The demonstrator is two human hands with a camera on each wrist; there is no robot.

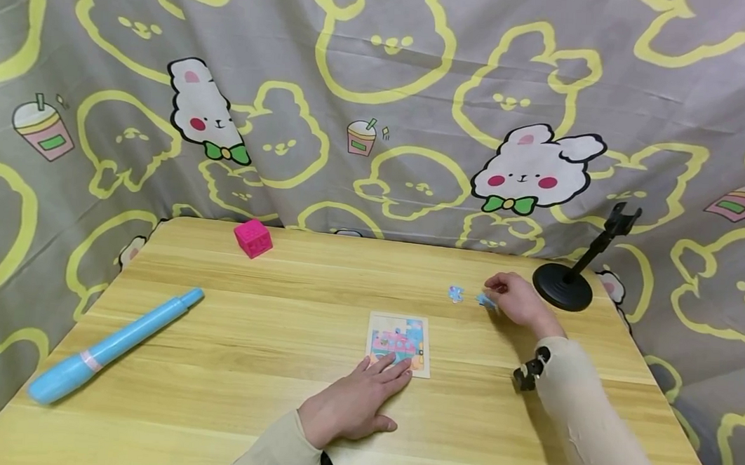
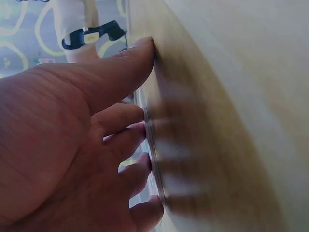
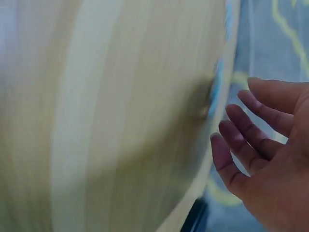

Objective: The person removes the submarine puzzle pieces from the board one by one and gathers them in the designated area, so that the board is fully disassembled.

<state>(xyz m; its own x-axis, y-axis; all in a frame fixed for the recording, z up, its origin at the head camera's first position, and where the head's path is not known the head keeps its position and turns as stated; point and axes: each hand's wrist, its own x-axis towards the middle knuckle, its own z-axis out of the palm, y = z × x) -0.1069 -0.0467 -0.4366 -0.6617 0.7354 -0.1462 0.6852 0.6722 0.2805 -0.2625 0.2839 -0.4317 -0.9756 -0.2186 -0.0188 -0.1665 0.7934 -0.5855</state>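
A small jigsaw puzzle (image 1: pixel 424 365) in a pale square frame lies on the wooden table, its picture partly filled in pink and blue. The spread fingers of my left hand (image 1: pixel 354 403) rest on its near edge; in the left wrist view the fingertips (image 2: pixel 153 203) press down along the board. Over to the right, my right hand (image 1: pixel 514 298) hovers above a blue puzzle piece (image 1: pixel 485 301). The right wrist view shows the fingers loosely bent and apart, nothing between them, with the piece (image 3: pixel 217 87) just beyond. Another blue piece (image 1: pixel 456 294) lies a little to the left.
A black round-based stand (image 1: pixel 562 287) is close behind my right hand. At the back left sits a pink cube (image 1: pixel 253 238), and a long light-blue tube-shaped object (image 1: pixel 120 342) lies along the left side. A patterned curtain (image 1: pixel 416 122) hangs behind the table.
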